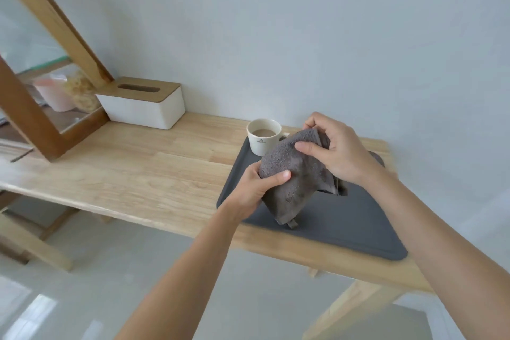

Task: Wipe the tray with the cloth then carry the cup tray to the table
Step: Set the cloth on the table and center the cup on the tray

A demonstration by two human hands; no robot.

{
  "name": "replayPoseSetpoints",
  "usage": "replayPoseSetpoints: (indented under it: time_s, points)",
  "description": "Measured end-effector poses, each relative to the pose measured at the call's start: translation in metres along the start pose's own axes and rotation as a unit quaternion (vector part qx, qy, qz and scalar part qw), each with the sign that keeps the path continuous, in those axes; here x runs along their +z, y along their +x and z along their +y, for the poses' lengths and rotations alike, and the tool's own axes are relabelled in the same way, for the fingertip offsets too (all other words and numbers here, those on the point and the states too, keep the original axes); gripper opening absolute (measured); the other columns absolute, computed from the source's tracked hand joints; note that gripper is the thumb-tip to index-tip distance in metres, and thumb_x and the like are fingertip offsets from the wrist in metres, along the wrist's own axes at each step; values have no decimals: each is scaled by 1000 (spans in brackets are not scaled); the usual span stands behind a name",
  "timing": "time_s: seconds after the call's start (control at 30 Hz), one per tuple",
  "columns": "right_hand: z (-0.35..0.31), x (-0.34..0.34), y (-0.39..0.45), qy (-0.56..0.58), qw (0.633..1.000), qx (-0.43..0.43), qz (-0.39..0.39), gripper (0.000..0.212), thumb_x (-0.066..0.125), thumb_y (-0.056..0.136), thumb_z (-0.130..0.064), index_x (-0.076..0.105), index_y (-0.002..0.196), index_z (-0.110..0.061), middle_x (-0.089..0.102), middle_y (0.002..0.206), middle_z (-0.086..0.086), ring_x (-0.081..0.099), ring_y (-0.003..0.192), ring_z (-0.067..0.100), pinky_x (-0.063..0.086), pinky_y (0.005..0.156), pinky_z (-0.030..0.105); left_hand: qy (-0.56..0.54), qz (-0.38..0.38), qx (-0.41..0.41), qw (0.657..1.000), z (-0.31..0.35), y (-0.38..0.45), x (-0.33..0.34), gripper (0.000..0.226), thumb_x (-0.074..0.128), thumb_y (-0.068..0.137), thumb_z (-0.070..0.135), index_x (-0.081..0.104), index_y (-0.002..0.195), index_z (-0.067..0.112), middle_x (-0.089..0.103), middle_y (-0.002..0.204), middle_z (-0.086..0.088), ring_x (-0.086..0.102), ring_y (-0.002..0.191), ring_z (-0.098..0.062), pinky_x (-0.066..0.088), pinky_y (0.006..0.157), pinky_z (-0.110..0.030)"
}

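Cloth (296,174) pinched by left hand (258,183) and right hand (335,150) above tray (345,226), cup (263,136) just beyond the fingers.

A plain pale grey-blue wall (276,22) rose behind a light wooden counter (138,168) set flush against it. A wood-framed mirror (41,63) leaned at the left, and just beside it stood a white tissue box (143,107) with a wooden lid. Below, the pale grey floor (138,270) showed soft bright reflections, and the counter's slanted wooden legs (350,309) were visible.
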State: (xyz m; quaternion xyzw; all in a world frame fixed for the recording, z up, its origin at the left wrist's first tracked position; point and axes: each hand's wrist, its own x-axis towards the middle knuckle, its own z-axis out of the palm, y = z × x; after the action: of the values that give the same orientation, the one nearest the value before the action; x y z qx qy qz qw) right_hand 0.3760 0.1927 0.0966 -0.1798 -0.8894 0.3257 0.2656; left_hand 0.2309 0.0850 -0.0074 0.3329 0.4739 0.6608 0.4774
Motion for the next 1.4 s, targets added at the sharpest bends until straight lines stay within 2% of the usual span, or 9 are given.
replayPoseSetpoints:
  time_s: [0.3,0.47,0.57,0.73,0.9,1.03,1.13,1.23,1.4]
  points:
    - [-26,128,67,151,985,83,33,20,57,92,-28,51,95,-9,38,64,-2,33,53,7,29,55,22,67,217,50,972,62,-48,-118,29,64,90,27,66,108,3,72,104,-13,70,95,-28,59,72,-36]
    - [-27,194,92,144,968,203,29,27,59,91,-29,50,108,-9,53,86,1,49,82,18,38,67,30,242,313,-22,918,82,-41,-183,37,70,84,37,61,108,11,71,98,-9,69,94,-28,57,73,-35]
    - [-27,216,87,-5,986,169,6,36,55,93,-21,39,123,-12,51,107,7,51,94,24,40,72,30,438,327,-85,833,74,-32,-204,55,64,88,36,41,133,16,54,128,-9,55,114,-28,48,87,-37]
    - [-21,242,69,-285,945,83,-138,59,34,99,-39,18,148,-9,13,158,11,6,147,28,11,117,53,711,121,-1,693,34,-34,-204,58,32,100,43,14,152,24,-2,163,1,-4,150,-24,3,118,-52]
    - [-13,258,55,-320,909,144,-226,65,12,99,-48,-2,152,-14,-9,162,5,-11,149,20,-7,119,52,740,40,-55,669,24,-38,-214,75,0,86,63,3,153,30,-5,162,8,-11,149,-20,-3,118,-53]
    - [-24,242,56,-269,940,121,-172,57,24,101,-40,18,150,-12,16,160,5,5,149,20,-3,119,54,756,0,-95,647,35,-33,-212,71,7,92,62,-2,153,26,-11,162,5,-13,149,-21,-3,116,-56]
    - [-17,207,55,-161,980,65,102,38,40,99,-22,45,135,-12,53,134,4,43,128,21,32,110,46,729,1,-47,683,53,-13,-196,69,22,98,54,0,153,19,-14,161,0,-16,148,-20,-6,117,-53]
    - [9,159,62,-60,950,152,265,34,40,98,-16,46,131,-10,56,124,7,53,107,21,37,90,27,613,4,18,790,66,18,-166,73,44,96,47,10,153,16,4,163,-2,2,149,-18,5,119,-40]
    - [64,101,75,6,941,314,126,57,57,90,-19,34,142,-19,43,144,0,47,125,16,40,98,30,446,5,-17,895,51,73,-130,100,77,72,45,21,151,22,25,158,5,25,144,-14,25,117,-41]
